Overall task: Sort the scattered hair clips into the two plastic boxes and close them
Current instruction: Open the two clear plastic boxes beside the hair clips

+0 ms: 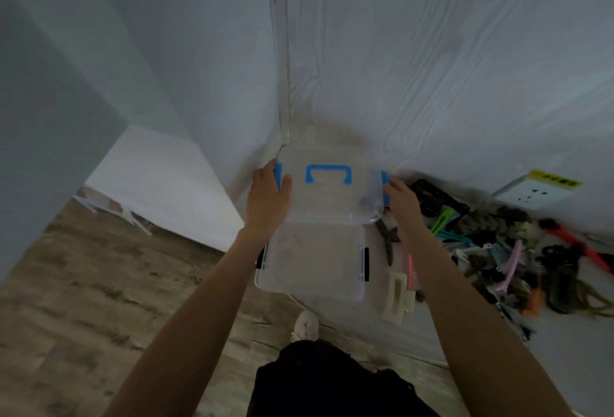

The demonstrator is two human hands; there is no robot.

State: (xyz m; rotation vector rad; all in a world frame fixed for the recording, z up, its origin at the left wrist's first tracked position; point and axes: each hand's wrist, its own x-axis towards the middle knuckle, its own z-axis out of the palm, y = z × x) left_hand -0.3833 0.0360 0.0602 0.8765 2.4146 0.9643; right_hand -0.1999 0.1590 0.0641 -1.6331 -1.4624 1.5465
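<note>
A clear plastic box with a blue handle (327, 197) and blue side latches stands at the back of the pale table, near the wall. My left hand (267, 199) grips its left end at the blue latch. My right hand (403, 199) holds its right end at the other blue latch. In front of it sits a second clear box with black latches (312, 263), lidless and with nothing in it. A heap of hair clips (491, 250) in green, pink, teal, black and red lies to the right. A cream clip (397, 295) and a pink clip (411, 272) lie beside the near box.
A white wall socket (528, 195) with a yellow label sits at the right. A dark star-shaped clip (388, 237) lies between the boxes and the heap. The wall corner rises behind the boxes. Wood-pattern floor, my shoe (305, 325) and dark trousers are below.
</note>
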